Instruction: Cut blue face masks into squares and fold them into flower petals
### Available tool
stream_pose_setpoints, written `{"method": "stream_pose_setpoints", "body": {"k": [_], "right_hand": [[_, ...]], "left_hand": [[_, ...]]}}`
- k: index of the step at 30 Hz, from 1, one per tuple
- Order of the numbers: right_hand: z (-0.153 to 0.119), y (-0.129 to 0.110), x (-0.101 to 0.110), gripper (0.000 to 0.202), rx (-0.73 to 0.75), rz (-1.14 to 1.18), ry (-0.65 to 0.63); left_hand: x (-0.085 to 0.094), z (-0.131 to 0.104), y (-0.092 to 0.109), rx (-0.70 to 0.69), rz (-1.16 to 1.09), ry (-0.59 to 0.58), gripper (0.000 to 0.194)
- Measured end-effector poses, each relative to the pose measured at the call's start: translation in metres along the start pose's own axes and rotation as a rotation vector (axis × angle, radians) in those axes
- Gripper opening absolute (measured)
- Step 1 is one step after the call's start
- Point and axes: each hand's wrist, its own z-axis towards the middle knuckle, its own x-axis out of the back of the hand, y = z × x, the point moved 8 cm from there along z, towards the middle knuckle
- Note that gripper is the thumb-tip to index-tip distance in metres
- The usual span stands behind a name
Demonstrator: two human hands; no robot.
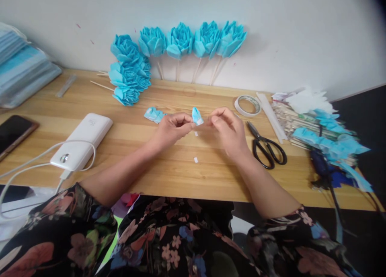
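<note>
Scissors [259, 138], tape roll [238, 107] near right hand [228, 131]; flowers [180, 42] along wall [289, 64].

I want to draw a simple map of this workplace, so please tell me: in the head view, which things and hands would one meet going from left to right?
Phone → white power bank → left hand → small blue petal → right hand → black-handled scissors → ruffled blue strip.

9 o'clock: phone [15, 134] is being cut off by left edge | 10 o'clock, near centre: blue strip [154, 114] is being partly hidden by left hand [174, 127]
</note>
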Motion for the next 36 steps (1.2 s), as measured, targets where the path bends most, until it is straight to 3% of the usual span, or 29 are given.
{"method": "stream_pose_setpoints", "body": {"k": [2, 7, 10, 14, 22, 29, 36], "right_hand": [[0.002, 0.004, -0.001, 0.010, -0.019, 0.096, -0.003], [0.000, 0.013, -0.021, 0.048, -0.136, 0.257, -0.215], [0.000, 0.014, -0.021, 0.052, -0.139, 0.251, -0.207], [0.001, 0.014, -0.020, 0.050, -0.113, 0.205, -0.177], [-0.001, 0.016, -0.025, 0.042, -0.111, 0.205, -0.184], [-0.001, 0.010, -0.026, 0.009, -0.139, 0.176, -0.226], [-0.002, 0.019, -0.026, 0.022, -0.239, 0.200, -0.217]], "left_hand": [[-0.001, 0.000, 0.002, -0.004, -0.016, -0.014, 0.016], [-0.003, 0.000, -0.002, 0.002, 0.002, -0.052, 0.019], [-0.001, 0.000, -0.010, 0.054, 0.035, -0.048, 0.022], [0.001, 0.000, -0.016, 0.112, 0.012, -0.030, 0.031], [-0.005, 0.000, -0.013, 0.094, 0.026, -0.050, 0.024], [0.001, 0.002, -0.008, 0.039, 0.059, 0.002, 0.013], [0.003, 0.002, -0.004, 0.042, 0.130, 0.035, 0.011]]}}
